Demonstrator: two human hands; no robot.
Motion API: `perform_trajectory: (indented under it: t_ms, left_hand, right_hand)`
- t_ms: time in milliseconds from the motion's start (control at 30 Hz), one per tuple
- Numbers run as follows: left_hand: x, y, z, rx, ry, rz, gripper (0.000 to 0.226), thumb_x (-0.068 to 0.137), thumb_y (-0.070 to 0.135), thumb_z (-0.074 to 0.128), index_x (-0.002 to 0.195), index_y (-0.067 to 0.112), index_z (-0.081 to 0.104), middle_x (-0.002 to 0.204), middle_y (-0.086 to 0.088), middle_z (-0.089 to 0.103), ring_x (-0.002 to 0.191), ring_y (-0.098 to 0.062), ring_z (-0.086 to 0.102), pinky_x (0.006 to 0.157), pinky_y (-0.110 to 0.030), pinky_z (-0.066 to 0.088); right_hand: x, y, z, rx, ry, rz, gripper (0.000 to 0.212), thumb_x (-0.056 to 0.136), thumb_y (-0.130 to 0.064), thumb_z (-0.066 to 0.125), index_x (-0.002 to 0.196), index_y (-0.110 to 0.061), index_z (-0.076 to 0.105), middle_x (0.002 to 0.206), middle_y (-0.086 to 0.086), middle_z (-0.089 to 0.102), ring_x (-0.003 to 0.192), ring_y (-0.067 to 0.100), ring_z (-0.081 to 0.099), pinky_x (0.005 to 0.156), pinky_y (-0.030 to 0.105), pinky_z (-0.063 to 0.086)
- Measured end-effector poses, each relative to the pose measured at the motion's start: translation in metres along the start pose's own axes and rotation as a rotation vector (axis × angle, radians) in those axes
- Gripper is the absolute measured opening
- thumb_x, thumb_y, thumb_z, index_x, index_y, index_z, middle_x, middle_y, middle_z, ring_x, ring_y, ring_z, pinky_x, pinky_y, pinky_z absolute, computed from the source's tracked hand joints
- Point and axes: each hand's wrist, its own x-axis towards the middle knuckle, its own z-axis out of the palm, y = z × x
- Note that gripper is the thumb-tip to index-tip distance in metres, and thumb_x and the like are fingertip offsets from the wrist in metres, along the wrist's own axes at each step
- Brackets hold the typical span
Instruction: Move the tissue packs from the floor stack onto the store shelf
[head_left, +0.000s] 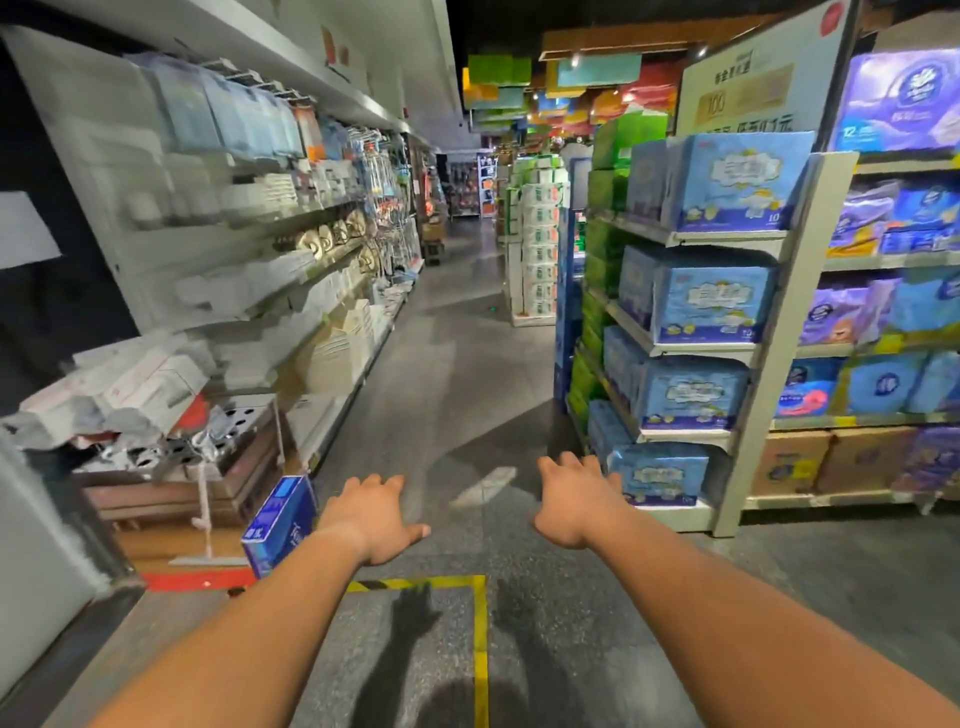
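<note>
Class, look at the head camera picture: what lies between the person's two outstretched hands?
Only bare grey floor shows between the left hand and right hand in the head view; neither holds anything.

Glossy plastic-wrapped tissue packs (714, 301) on a painted metal shelf (774, 332), above a speckled, polished stone floor (457, 374)

Readable print is sparse — mostly numbers.

The purple tissue pack (901, 98) on the top right shelf shows "12" at its lower left. The white sign board (748, 98) above the end shelf carries "100" on a tan panel, with Chinese characters too blurred to read. The light-blue pack (735, 182) beneath shows "10" at its lower right corner — other labels are illegible.
</note>
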Motion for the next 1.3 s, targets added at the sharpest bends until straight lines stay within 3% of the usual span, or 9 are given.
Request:
perform_trajectory:
  t_ms: [267,433,600,800,933,1167,1300]
  left_hand:
    - [0.127,-0.052,0.03,-0.056,-0.061,-0.167,0.088,0.084,0.077,0.05,0.149,0.02,0.035,0.141,-0.015,0.049,0.129,-0.038,0.044,0.105,-0.047,0.042]
    - [0.222,-0.098,0.053,-0.106,-0.106,-0.241,0.08,0.088,0.067,0.054,0.147,0.017,0.036,0.137,-0.017,0.05,0.129,-0.038,0.045,0.104,-0.045,0.043]
    - [0.323,-0.152,0.055,-0.164,-0.163,-0.342,0.071,0.087,0.065,0.056,0.137,0.016,0.046,0.137,-0.016,0.054,0.126,-0.037,0.048,0.101,-0.043,0.044]
    - [0.431,-0.199,0.052,-0.182,-0.165,-0.416,0.065,0.085,0.064,0.057,0.129,0.017,0.051,0.129,-0.015,0.057,0.12,-0.036,0.053,0.096,-0.042,0.048]
    - [0.504,-0.231,0.059,-0.188,-0.14,-0.494,0.068,0.081,0.069,0.054,0.128,0.02,0.053,0.127,-0.014,0.059,0.116,-0.035,0.054,0.092,-0.04,0.047]
    - [0.59,-0.274,0.072,-0.286,-0.097,-0.771,0.071,0.08,0.074,0.057,0.127,0.021,0.052,0.128,-0.012,0.061,0.116,-0.034,0.057,0.094,-0.039,0.049]
    - [0.618,-0.293,0.078,-0.352,-0.118,-0.942,0.079,0.081,0.076,0.055,0.139,0.023,0.045,0.134,-0.012,0.056,0.121,-0.033,0.053,0.099,-0.04,0.047]
  right_hand:
    - [0.179,-0.054,0.028,-0.083,-0.085,-0.16,0.057,0.086,-0.033,0.059,0.14,-0.023,0.043,0.14,0.007,0.045,0.134,0.033,0.037,0.106,0.053,0.034]
    - [0.304,-0.095,0.05,-0.115,-0.093,-0.279,0.055,0.09,-0.041,0.059,0.141,-0.025,0.043,0.136,0.004,0.046,0.131,0.03,0.039,0.104,0.05,0.033]
    - [0.419,-0.127,0.048,-0.092,-0.168,-0.337,0.064,0.093,-0.037,0.058,0.151,-0.025,0.034,0.155,0.006,0.036,0.144,0.034,0.029,0.116,0.056,0.023]
    - [0.55,-0.16,0.05,-0.059,-0.233,-0.416,0.069,0.095,-0.036,0.062,0.155,-0.022,0.03,0.162,0.008,0.027,0.149,0.035,0.022,0.118,0.056,0.022]
    - [0.651,-0.188,0.064,-0.1,-0.251,-0.5,0.066,0.094,-0.033,0.059,0.153,-0.023,0.032,0.157,0.009,0.033,0.146,0.035,0.026,0.116,0.057,0.024]
    - [0.802,-0.249,0.07,-0.272,-0.307,-0.713,0.07,0.088,-0.026,0.059,0.152,-0.018,0.032,0.153,0.012,0.039,0.139,0.033,0.036,0.112,0.051,0.034]
    - [0.874,-0.287,0.079,-0.332,-0.332,-0.855,0.076,0.09,-0.043,0.062,0.154,-0.019,0.03,0.157,0.013,0.034,0.143,0.035,0.031,0.116,0.053,0.03]
